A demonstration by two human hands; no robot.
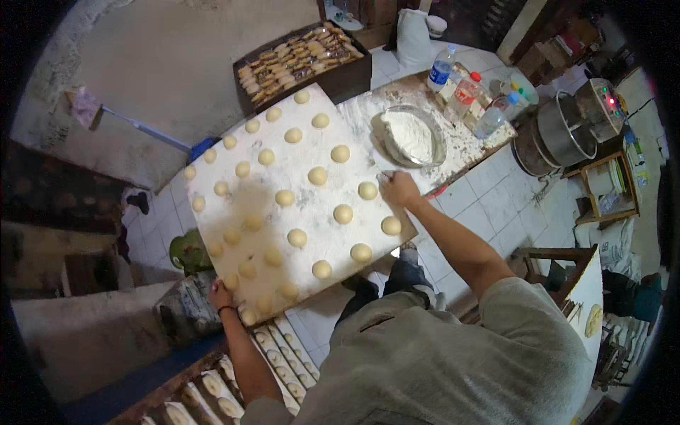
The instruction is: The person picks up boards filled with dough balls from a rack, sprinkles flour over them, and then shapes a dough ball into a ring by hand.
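Note:
A wide, flour-dusted board point(312, 216) fills the middle, with pale round dough balls point(316, 176) set out on it in rows. At its near left edge is my left hand point(222, 295), its fingers curled round the rim beside a few shaded dough balls. My right hand point(400, 190) is closed at the board's right edge, close to a dough ball; the undersides of its fingers are hidden. Just beyond the right hand, a metal bowl of white flour point(413, 136) rests on a floury wooden table point(361, 117).
Plastic bottles point(464, 92) stand on the table's far right. Behind the board is a dark tray point(358, 74) of browned baked pieces. A mixer with a steel bowl point(567, 127) stands right. Below my left arm lie rows of shaped dough point(283, 354). A green gas cylinder point(188, 249) is left.

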